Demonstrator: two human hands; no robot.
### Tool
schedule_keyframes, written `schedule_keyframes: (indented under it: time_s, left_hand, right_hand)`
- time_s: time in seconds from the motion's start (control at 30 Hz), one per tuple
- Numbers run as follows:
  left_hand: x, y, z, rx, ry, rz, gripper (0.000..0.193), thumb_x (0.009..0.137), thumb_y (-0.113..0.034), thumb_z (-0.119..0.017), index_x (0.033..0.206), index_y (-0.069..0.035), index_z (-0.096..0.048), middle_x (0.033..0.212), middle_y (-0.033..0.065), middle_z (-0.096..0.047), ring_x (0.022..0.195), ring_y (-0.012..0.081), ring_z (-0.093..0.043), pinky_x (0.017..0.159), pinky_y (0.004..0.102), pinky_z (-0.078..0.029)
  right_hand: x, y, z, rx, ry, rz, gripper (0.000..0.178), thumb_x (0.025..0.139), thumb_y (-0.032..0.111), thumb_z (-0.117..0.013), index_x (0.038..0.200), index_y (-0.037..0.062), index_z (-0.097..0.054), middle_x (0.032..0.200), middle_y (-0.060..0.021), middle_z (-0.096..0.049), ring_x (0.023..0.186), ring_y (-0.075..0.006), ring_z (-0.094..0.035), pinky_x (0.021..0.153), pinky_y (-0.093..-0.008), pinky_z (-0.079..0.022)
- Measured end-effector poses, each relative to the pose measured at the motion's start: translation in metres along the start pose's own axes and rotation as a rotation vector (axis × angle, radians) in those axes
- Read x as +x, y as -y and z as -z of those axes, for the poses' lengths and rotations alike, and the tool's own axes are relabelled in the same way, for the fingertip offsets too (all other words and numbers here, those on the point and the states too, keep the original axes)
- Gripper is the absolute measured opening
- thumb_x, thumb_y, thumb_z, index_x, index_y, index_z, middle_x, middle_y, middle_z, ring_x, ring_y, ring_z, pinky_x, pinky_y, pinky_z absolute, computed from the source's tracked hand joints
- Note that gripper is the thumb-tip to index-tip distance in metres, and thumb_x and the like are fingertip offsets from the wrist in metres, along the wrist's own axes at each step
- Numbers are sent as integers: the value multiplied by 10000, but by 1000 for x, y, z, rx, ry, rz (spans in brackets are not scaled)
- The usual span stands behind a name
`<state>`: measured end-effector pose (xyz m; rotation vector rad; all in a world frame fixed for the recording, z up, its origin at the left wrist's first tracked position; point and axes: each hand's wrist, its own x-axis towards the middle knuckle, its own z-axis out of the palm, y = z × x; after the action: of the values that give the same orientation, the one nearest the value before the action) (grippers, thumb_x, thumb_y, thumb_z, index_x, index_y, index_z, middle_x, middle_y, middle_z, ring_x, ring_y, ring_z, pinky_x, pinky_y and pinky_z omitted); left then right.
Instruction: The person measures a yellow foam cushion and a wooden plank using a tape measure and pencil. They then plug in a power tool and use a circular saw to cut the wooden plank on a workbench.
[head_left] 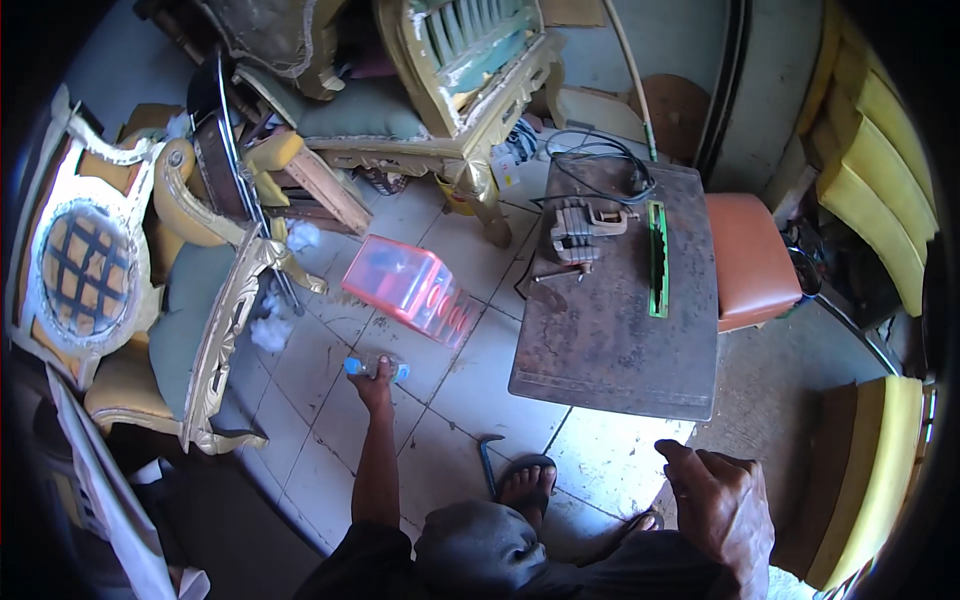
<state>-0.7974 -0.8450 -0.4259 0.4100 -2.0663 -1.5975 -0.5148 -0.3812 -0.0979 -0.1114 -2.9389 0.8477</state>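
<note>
My left hand (376, 388) reaches down over the tiled floor, its fingers wrapped round a small clear plastic bottle (358, 366) with a blue cap. The bottle lies roughly sideways in the grip. Just beyond it is a see-through box with pink-red edges (395, 280), blurred in this view. My right hand (722, 505) is over my right leg at the lower right, its fingers curled and the thumb side pointing forward. Its palm is hidden, so whether anything is in it does not show. A dark bar with a hooked end (486, 462) lies by my sandalled foot.
A low worn metal-topped table (610, 355) stands ahead right, bearing a clamp (585, 235), a green strip (658, 260) and a coiled cable (610, 165). Beside it is a brown padded stool (752, 260). Carved gold chair frames (215, 350) crowd the left and back; yellow cushions (875, 190) line the right.
</note>
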Motion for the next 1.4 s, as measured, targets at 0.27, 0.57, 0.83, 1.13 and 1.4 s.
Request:
schedule_keyframes:
  time_s: [0.27,0.57,0.83,1.13,1.4]
  left_hand:
    - [-90,-83,-37,510,-113,-475,605,841,-57,-706,1331,80,-380,1242,236,-439,1173,370,-482,1030,465,-401]
    - [-121,-280,-278,280,867,-1064,605,831,-290,-752,1302,-20,-485,1350,219,-468,1325,433,-391,1124,538,-321]
    - [-96,-300,-386,956,1175,-805,971,739,-535,-787,1527,-224,-311,1567,183,-314,1394,456,-361,1115,616,-318]
    - [-35,-295,-443,865,1126,-949,608,748,-390,-781,1225,-62,-596,1249,138,-609,1128,343,-614,944,449,-518]
    - [11,-291,-454,930,994,-758,607,731,-341,-748,1206,-7,-569,1199,180,-647,1107,340,-638,943,434,-521]
  right_hand:
    - [4,-1,-8,-48,108,56,269,846,65,-676,1115,85,-682,739,-126,-704,628,-277,-693,540,-402,-541]
    - [10,-4,-17,-84,248,153,237,896,118,-630,1129,82,-648,746,-133,-701,648,-300,-697,541,-422,-536]
    - [4,-13,-6,-83,238,58,272,895,137,-668,1165,104,-658,751,-133,-704,659,-292,-700,553,-419,-545]
    - [3,-44,12,33,269,-134,302,856,107,-693,1156,104,-672,745,-134,-695,662,-301,-693,571,-414,-543]
    - [1,-52,30,65,269,-279,285,867,127,-682,1151,104,-674,774,-138,-695,694,-305,-691,588,-413,-543]
